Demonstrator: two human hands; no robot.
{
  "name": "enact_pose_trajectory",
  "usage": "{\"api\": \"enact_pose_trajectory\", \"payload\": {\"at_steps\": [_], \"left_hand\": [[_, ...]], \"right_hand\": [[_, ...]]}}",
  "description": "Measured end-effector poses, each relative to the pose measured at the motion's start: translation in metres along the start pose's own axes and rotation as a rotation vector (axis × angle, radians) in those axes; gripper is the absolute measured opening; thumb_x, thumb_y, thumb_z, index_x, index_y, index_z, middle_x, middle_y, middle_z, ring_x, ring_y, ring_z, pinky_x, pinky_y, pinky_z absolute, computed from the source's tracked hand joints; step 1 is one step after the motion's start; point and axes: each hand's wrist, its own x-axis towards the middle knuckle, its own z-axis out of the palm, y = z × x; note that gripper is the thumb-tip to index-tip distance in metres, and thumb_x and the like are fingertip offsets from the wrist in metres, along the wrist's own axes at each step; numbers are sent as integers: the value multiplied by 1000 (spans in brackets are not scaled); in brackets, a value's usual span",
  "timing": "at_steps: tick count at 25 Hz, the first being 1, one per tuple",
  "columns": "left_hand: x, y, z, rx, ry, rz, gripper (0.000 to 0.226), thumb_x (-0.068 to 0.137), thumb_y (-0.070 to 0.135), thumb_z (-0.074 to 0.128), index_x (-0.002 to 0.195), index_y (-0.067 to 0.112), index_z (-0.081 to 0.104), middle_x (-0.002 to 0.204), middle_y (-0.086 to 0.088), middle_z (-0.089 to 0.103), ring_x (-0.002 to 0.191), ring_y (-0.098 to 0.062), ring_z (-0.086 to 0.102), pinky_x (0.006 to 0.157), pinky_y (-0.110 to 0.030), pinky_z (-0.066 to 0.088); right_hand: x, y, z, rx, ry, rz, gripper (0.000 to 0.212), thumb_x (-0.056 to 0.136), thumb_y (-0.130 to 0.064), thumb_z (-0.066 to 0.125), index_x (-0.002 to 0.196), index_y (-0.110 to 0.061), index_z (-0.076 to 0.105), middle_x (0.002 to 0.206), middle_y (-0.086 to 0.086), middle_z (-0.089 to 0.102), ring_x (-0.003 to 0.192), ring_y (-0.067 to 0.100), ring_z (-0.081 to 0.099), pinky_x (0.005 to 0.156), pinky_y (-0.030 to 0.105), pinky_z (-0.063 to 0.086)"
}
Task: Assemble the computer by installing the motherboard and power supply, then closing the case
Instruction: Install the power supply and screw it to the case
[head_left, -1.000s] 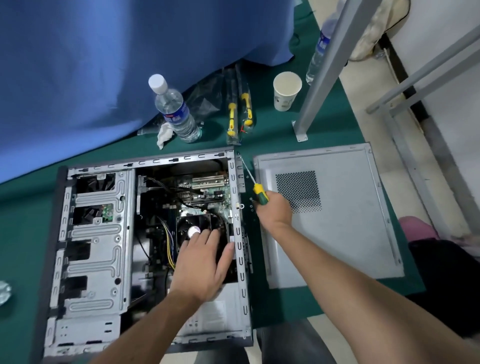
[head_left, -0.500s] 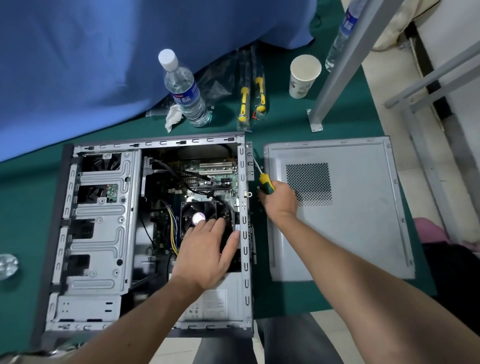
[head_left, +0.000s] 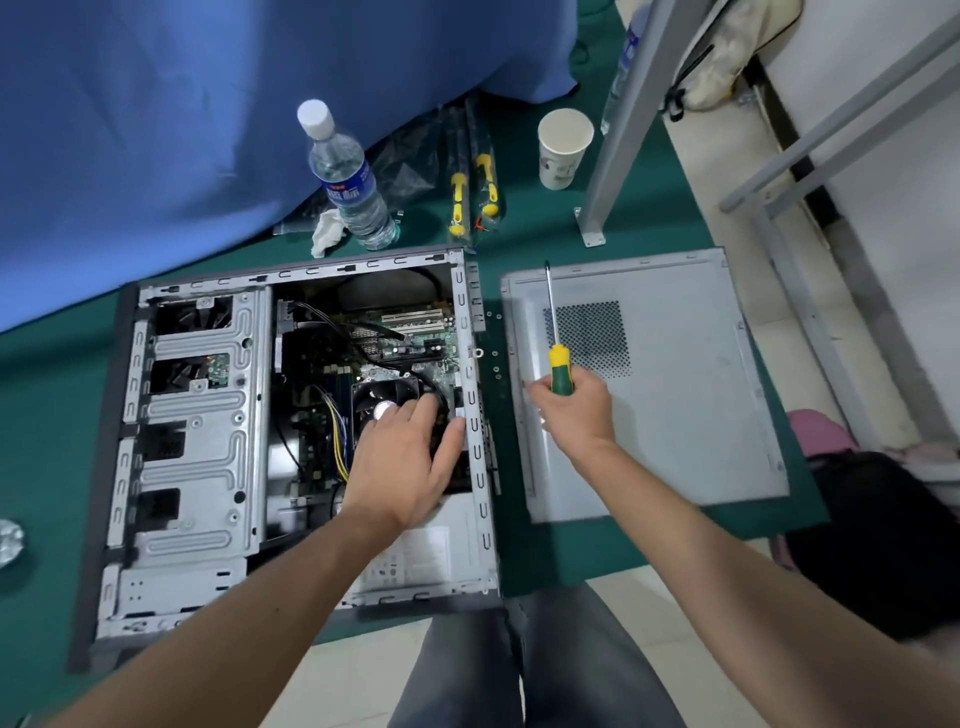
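Green mat under my open computer case.
Side panel right of it; water bottle, paper cup behind.

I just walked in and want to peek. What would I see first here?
The open computer case lying flat on the green mat, with the left hand resting on the round cooling fan inside. Just right of it, the right hand holds a green-and-yellow screwdriver pointing up over the grey side panel.
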Motion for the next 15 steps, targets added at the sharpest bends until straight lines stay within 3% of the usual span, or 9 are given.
{"api": "enact_pose_trajectory", "payload": {"at_steps": [2,4,7,11,15], "left_hand": [[-2,2,0,-12,45,21,45,103,53,23,116,18,50,93,3,58,85,-17,51,82,-40,47],[-6,6,-1,-16,116,64,44,104,44,34,129,12,50,108,-4,58,94,-20,51,86,-40,46],[-24,21,-6,-113,227,154,32,100,27,54,126,8,56,114,-7,56,101,-22,53,87,-39,46],[-67,51,-17,-517,85,260,23,93,14,64,115,20,65,102,5,60,89,-9,57,82,-30,49],[-104,60,-32,-735,107,249,24,92,11,67,109,28,71,97,15,67,86,-10,63,79,-19,50]], "right_hand": [[-30,-1,-9,86,-22,22,12,83,-16,71,77,-14,61,68,-2,58,60,12,54,59,31,54],[-60,-5,-16,153,-65,7,8,83,-18,73,81,-14,66,65,-5,59,55,8,54,54,21,50],[-104,-9,-25,214,-162,-18,11,84,-24,75,82,-16,68,65,-6,63,53,5,53,52,18,47],[-147,-16,-41,310,-272,6,7,87,-21,74,83,-18,68,66,-1,65,55,9,52,55,26,48],[-176,-18,-53,378,-384,40,12,90,-24,71,91,-13,66,64,3,57,57,13,50,58,29,46]]}}
